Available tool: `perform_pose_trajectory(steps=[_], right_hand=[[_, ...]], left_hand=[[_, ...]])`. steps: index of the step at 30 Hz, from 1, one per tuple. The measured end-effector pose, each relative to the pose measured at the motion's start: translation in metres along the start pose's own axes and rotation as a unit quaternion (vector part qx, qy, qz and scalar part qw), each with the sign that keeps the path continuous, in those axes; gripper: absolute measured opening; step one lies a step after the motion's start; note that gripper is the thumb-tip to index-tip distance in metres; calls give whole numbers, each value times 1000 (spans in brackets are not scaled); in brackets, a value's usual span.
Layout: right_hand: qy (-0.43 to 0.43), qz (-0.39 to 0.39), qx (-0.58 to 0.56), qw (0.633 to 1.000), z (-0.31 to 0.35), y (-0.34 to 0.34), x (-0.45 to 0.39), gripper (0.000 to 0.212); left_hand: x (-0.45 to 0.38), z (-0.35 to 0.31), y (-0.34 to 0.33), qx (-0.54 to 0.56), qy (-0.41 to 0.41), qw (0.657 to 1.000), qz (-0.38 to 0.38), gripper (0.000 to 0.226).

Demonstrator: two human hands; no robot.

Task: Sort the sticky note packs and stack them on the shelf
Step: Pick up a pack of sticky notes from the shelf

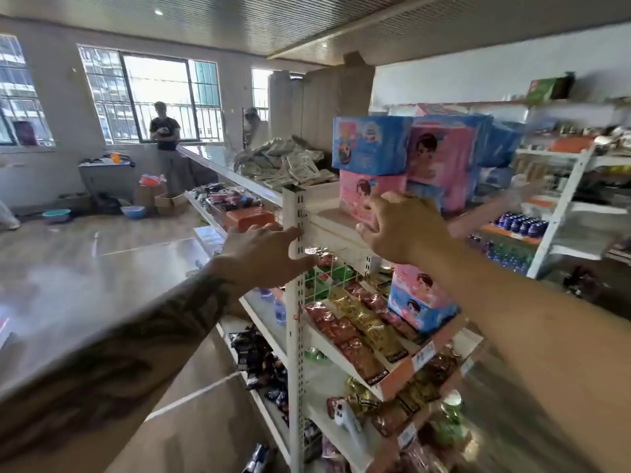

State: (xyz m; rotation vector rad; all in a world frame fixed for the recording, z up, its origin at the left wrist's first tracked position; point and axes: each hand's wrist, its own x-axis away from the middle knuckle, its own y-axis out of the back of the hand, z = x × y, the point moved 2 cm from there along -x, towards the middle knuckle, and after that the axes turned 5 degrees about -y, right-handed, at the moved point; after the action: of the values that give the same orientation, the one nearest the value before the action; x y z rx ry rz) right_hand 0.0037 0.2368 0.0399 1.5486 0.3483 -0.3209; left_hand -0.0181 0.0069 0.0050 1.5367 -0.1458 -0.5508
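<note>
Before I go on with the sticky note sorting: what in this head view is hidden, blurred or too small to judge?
- Sticky note packs: none identifiable; the pale heap on the top shelf is too small.
- Right hand: palm side faces away, contact with the pink pack unclear.
- Left hand: fingertips hidden behind the white upright.
- Right-side shelving: motion-blurred.

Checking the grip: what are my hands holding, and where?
Nothing. Left hand rests on the shelf post; right hand reaches open toward the pink pack.
</note>
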Motion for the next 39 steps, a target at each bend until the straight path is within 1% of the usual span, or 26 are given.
perform_pose_trajectory(steps=[2, 3, 5, 7, 9, 12, 14, 16, 20, 25, 28, 30, 34, 36, 39], right_hand=[[-32, -16, 13, 999, -21, 1, -1, 52], [-52, -10, 19, 998, -34, -2, -3, 56], [-95, 29, 10, 995, -49, -4, -4, 68], [-113, 52, -16, 992, -55, -9, -11, 73], [-118, 73, -48, 989, -57, -13, -18, 70], [-114, 105, -90, 984, -56, -23, -23, 55], [-119, 82, -102, 984, -56, -26, -24, 52], [-121, 53, -117, 984, -56, -27, -22, 55], [-114, 16, -146, 983, -57, -35, -12, 46], [-44, -106, -97, 989, -39, -48, 7, 46], [5, -188, -67, 980, -14, -61, 24, 44], [28, -223, -62, 973, 5, -74, 35, 41], [73, -234, -77, 966, 47, -113, 47, 39], [83, -219, -98, 967, 72, -135, 52, 38], [90, -179, -123, 972, 113, -171, 58, 38]], left_hand=[[-11, -9, -3, -2, -21, 1000, 6, 94], [-16, -15, -7, -1, -26, 1000, 6, 93], [-26, -27, -15, 3, -35, 999, 13, 88], [-31, -38, -24, 12, -45, 999, 25, 84], [-37, -46, -32, 20, -52, 998, 33, 82], [-45, -51, -35, 39, -55, 997, 28, 83], [-49, -52, -36, 35, -58, 997, 26, 83], [-51, -52, -38, 27, -63, 997, 32, 81], [-46, -49, -41, 37, -61, 996, 46, 79], [-20, -36, -53, 112, -49, 992, 36, 79], [0, -21, -65, 125, -44, 990, 39, 77], [16, -7, -75, 126, -41, 990, 45, 79], [49, 34, -102, 121, -13, 991, 57, 82], [67, 58, -115, 97, 9, 994, 50, 86], [99, 96, -136, 69, 51, 995, 49, 79]])
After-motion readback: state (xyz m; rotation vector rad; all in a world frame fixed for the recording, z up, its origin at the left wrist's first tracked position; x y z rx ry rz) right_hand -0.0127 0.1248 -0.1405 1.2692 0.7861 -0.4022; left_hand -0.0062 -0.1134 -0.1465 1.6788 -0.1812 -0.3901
